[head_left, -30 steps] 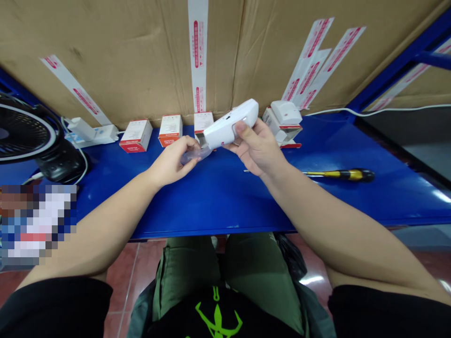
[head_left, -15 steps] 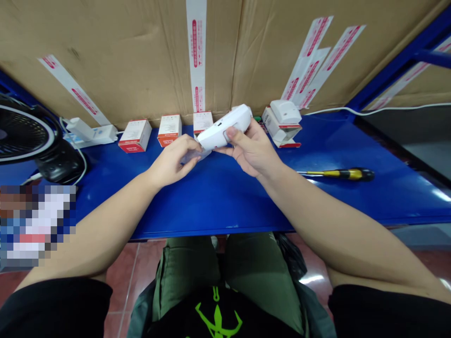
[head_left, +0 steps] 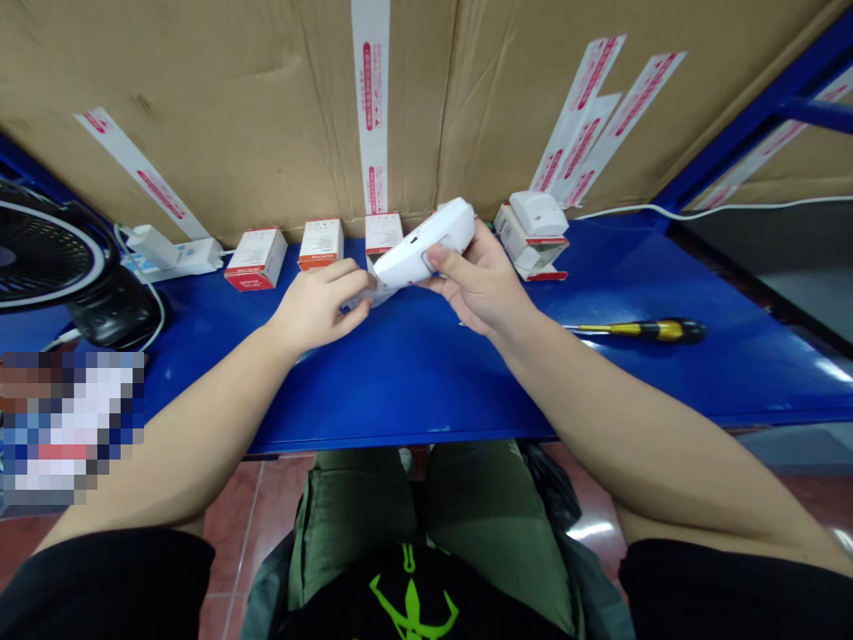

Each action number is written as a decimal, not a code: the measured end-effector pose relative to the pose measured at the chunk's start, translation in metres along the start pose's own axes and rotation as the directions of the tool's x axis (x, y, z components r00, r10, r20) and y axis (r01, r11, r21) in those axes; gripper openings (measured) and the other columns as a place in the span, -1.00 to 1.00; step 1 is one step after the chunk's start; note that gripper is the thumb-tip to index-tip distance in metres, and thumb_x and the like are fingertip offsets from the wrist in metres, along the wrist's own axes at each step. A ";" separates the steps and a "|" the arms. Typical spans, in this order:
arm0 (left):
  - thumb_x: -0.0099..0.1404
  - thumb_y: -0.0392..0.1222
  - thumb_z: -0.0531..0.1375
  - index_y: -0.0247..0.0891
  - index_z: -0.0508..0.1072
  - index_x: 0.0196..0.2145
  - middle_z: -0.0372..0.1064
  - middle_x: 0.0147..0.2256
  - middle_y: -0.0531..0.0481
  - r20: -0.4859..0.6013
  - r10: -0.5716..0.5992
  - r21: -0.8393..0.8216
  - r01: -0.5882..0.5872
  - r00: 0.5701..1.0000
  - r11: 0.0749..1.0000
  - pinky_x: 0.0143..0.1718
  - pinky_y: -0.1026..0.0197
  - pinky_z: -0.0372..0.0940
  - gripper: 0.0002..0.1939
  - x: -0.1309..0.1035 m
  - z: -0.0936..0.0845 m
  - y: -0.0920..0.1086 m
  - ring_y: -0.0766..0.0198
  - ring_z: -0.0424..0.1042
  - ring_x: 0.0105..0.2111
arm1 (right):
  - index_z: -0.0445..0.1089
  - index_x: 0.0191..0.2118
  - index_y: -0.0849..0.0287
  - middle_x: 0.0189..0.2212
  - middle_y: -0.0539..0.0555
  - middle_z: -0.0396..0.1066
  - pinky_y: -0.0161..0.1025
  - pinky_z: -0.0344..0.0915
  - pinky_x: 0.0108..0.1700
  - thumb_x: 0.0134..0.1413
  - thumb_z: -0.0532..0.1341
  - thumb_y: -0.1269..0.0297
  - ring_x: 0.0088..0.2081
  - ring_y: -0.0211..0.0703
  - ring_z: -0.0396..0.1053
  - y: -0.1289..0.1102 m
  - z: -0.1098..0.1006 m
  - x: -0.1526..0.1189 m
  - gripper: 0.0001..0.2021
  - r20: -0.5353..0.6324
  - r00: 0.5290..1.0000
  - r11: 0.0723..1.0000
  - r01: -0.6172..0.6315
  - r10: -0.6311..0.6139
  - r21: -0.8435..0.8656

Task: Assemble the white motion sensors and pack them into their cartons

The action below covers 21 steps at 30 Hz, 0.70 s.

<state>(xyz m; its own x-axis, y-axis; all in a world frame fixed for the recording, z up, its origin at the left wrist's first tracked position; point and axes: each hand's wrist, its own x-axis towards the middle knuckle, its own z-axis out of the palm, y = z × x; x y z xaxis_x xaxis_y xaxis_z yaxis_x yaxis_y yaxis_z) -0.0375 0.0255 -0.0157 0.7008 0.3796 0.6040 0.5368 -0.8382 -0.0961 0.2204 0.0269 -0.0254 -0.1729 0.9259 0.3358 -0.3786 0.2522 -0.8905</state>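
My right hand (head_left: 490,280) is closed around a white plastic device (head_left: 426,244) with rounded ends, thumb on its face. The device is tilted, its right end higher, above the blue table (head_left: 426,391). At its lower left end, my left hand (head_left: 320,304) pinches a thin, clear plastic film (head_left: 385,295) with curled fingers. The film hangs under the device; whether it is a bag or a sheet I cannot tell. Behind the device stands a small white and red box (head_left: 383,233), partly covered by it.
Two more small boxes, one red and white (head_left: 256,258) and one orange and white (head_left: 321,240), stand along the cardboard wall. An opened box (head_left: 510,238) carries another white device (head_left: 538,214). A yellow and black screwdriver (head_left: 657,331) lies right; a fan (head_left: 40,249) and power strip (head_left: 193,256) are left.
My left hand has shifted slightly left, away from the device, drawing the clear film with it. My right hand keeps the device in nearly the same place.
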 end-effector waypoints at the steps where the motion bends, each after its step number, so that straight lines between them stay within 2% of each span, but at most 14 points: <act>1: 0.52 -0.23 0.16 -0.23 0.58 -0.07 0.56 -0.24 -0.06 0.013 0.011 0.039 -0.011 1.000 0.999 -0.42 0.19 0.33 -0.82 0.000 0.000 -0.001 0.20 0.51 -0.39 | 0.33 -0.01 -0.08 0.00 0.00 0.55 0.25 0.64 0.17 -0.15 0.68 -0.15 0.23 0.14 0.52 0.000 0.000 0.000 -0.30 0.012 1.000 1.000 -0.004 0.004 -0.009; 4: 0.54 -0.25 0.14 -0.19 0.61 -0.07 0.58 -0.22 -0.06 0.051 0.030 0.110 -0.036 0.998 0.993 -0.41 0.19 0.31 -0.78 -0.002 0.000 -0.004 0.21 0.52 -0.39 | 0.33 0.00 -0.08 -0.03 -0.01 0.53 0.24 0.65 0.16 -0.20 0.69 -0.14 0.20 0.13 0.53 0.000 0.001 -0.001 -0.26 0.020 1.000 1.000 -0.017 0.017 -0.015; 8: 0.56 -0.28 0.10 -0.14 0.63 -0.06 0.60 -0.15 -0.07 0.086 0.040 0.125 -0.050 0.995 0.991 -0.36 0.17 0.36 -0.72 -0.002 0.000 -0.004 0.21 0.51 -0.39 | 0.33 -0.05 -0.07 -0.05 -0.02 0.54 0.17 0.66 0.15 -0.21 0.69 -0.17 0.19 0.11 0.53 -0.001 0.002 -0.001 -0.27 -0.016 1.000 1.000 0.003 -0.004 -0.015; 12: 0.57 -0.30 0.09 -0.14 0.61 -0.09 0.60 -0.12 -0.08 0.030 0.083 0.102 -0.085 0.996 0.991 -0.38 0.17 0.34 -0.73 0.000 0.000 -0.001 0.22 0.50 -0.39 | 0.34 -0.03 -0.09 0.01 0.00 0.55 0.17 0.63 0.19 -0.16 0.66 -0.22 0.24 0.10 0.51 -0.001 0.003 -0.001 -0.30 -0.016 1.000 1.000 -0.001 0.001 -0.002; 17: 0.61 -0.26 0.13 -0.19 0.58 -0.14 0.54 -0.25 -0.03 -0.026 0.125 0.108 -0.121 0.992 0.987 -0.47 0.22 0.24 -0.79 0.002 0.000 0.001 0.28 0.40 -0.47 | 0.32 0.03 -0.10 0.01 0.00 0.53 0.21 0.62 0.22 -0.20 0.68 -0.19 0.25 0.11 0.49 0.004 0.003 -0.002 -0.24 -0.009 0.999 0.999 -0.032 0.032 -0.032; 21: 0.56 -0.29 0.15 -0.20 0.50 -0.17 0.52 -0.26 -0.04 -0.019 0.069 -0.008 -0.069 0.997 0.998 -0.38 0.22 0.35 -0.86 0.003 -0.001 0.002 0.24 0.48 -0.37 | 0.30 0.00 -0.08 -0.01 0.01 0.51 0.17 0.62 0.21 -0.25 0.70 -0.16 0.20 0.11 0.49 0.004 0.002 -0.001 -0.22 -0.049 0.999 0.996 -0.010 0.006 -0.088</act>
<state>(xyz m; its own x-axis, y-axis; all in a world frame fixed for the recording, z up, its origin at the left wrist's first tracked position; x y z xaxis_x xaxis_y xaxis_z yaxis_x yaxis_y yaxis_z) -0.0352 0.0249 -0.0132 0.7270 0.3133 0.6110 0.4834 -0.8655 -0.1314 0.2177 0.0263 -0.0287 -0.1307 0.9401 0.3150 -0.2956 0.2663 -0.9174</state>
